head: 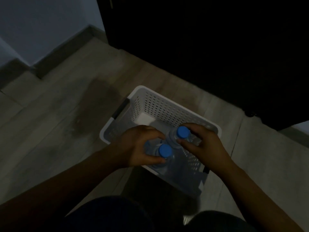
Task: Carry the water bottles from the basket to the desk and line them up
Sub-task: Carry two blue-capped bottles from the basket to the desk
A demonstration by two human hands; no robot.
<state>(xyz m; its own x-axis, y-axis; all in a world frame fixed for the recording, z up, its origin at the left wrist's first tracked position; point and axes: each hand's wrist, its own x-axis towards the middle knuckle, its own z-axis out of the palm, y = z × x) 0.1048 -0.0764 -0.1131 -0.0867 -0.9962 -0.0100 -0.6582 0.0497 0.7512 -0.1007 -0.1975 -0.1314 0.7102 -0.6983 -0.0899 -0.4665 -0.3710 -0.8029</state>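
Gripping two water bottles at once, I have one in each hand, both upright with their blue caps facing up at me. My left hand point(140, 146) is wrapped around the shoulder of the nearer bottle point(164, 152), fingers curled over the far side and thumb pressed just below its cap. My right hand point(202, 139) closes on the farther bottle point(183, 133), fingers arched over the top and thumb tip touching the neck under the cap. The two bottles stand just beside each other, almost touching, over the near half of the white perforated basket point(160, 108); I cannot tell whether their bases rest on the basket floor or have cleared it. The far half of the basket shows bare white bottom. A dark handle sits on the basket's left rim. The basket rests on pale wood-look flooring point(58, 118), close to a large dark piece of furniture point(209, 47) behind it. A light wall with a skirting board point(66, 46) runs along the upper left. My dark-clothed knees fill the bottom edge. The light is dim throughout.
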